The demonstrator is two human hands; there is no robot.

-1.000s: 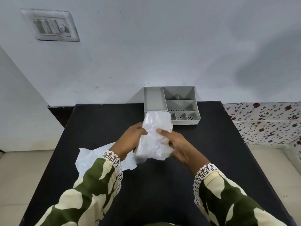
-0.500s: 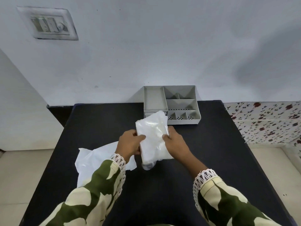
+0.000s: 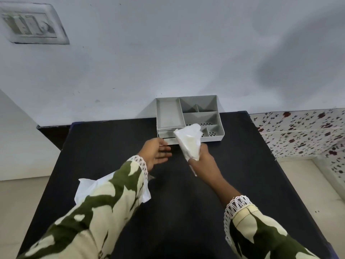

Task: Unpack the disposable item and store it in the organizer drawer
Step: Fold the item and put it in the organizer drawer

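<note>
A grey organizer (image 3: 169,114) with several open compartments stands at the far edge of the black table (image 3: 104,143), against the wall. Its low front drawer (image 3: 166,134) shows under the left compartment. My right hand (image 3: 203,163) grips a white plastic-wrapped packet (image 3: 189,143) and holds it up in front of the organizer's front right corner. My left hand (image 3: 155,153) is open, palm turned inward, fingertips close to the drawer front; whether they touch it I cannot tell.
A crumpled white wrapper (image 3: 87,189) lies on the table at the left, partly under my left sleeve. A switch plate (image 3: 31,25) is on the wall at upper left. A speckled tiled surface (image 3: 302,131) runs along the right.
My left hand has let go of the packet and reached forward to the drawer front. My right hand alone carries the packet forward toward the organizer.
</note>
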